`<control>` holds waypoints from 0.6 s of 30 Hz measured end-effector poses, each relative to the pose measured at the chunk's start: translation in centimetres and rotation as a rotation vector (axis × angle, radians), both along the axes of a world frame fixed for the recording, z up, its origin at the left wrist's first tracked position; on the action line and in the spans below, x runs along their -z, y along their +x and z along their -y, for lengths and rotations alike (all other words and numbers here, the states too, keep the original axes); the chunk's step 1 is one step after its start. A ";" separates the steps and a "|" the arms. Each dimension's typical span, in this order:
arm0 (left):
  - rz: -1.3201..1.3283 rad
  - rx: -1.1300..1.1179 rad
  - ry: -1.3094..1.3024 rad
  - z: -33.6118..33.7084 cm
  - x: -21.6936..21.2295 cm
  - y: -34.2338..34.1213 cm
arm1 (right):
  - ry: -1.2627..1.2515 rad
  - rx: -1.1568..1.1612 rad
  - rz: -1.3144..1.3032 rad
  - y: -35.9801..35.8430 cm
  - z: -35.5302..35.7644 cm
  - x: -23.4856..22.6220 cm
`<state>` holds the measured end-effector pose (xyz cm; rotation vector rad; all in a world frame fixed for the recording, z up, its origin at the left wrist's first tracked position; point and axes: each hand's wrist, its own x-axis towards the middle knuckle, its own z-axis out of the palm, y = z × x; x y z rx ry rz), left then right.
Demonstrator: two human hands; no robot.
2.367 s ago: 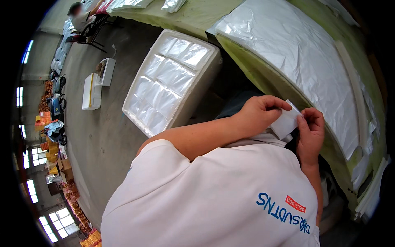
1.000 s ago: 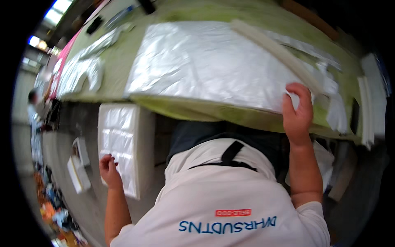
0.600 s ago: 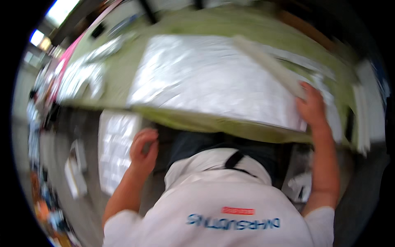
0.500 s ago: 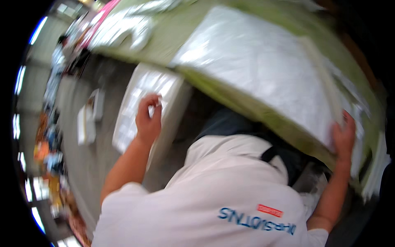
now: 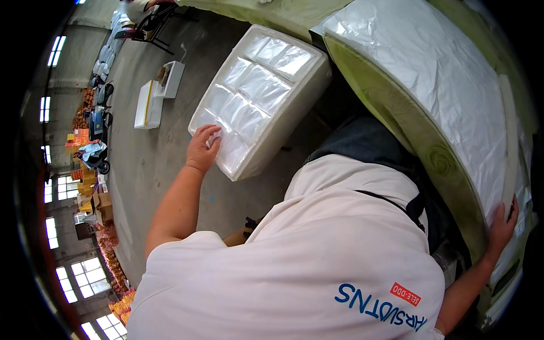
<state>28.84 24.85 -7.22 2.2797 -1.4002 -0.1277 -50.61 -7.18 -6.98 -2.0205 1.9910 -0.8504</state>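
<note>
1. Clear plastic bags [image 5: 255, 96] sit in rows inside a white foam box [image 5: 294, 122] on the concrete floor [image 5: 153, 164], just to the person's left and right next to the green bench [image 5: 396, 113].
2. Left hand [image 5: 203, 148] is down at the near corner of that box, fingers [image 5: 211, 134] curled onto the edge of the closest bag. Looks like they're touching or pinching it, but honestly I can't tell if there's a proper grip.
3. Right hand [image 5: 501, 224] is way over on the other side, resting flat on the near edge of the bench, fingers spread and pressing on the big shiny plastic sheet [image 5: 436, 73] that covers most of the bench top. Not closed around anything.
4. A long white strip [image 5: 510, 136] lies along the far side of the sheet, near the right hand.
5. Person is in a white T-shirt [image 5: 294, 266] with a dark strap across the back, leaning between box and bench.
6. Further out on the floor: two small white open boxes [image 5: 156, 96], well away from the foam box, and stacks of goods by the windows.
</note>
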 end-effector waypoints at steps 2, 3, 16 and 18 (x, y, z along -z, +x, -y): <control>-0.029 -0.007 0.086 0.2 0.3 -0.1 | 0.016 0.014 0.022 0.3 0.0 0.0; 0.009 0.013 0.059 0.1 0.6 0.1 | 0.019 0.007 0.030 0.4 0.0 -0.1; 0.145 -0.067 -0.022 1.6 0.6 0.7 | 0.172 0.035 0.188 1.4 -1.5 -1.6; 0.015 -0.141 -0.133 4.8 -0.7 -1.2 | 0.159 0.085 0.142 5.5 -3.8 -3.8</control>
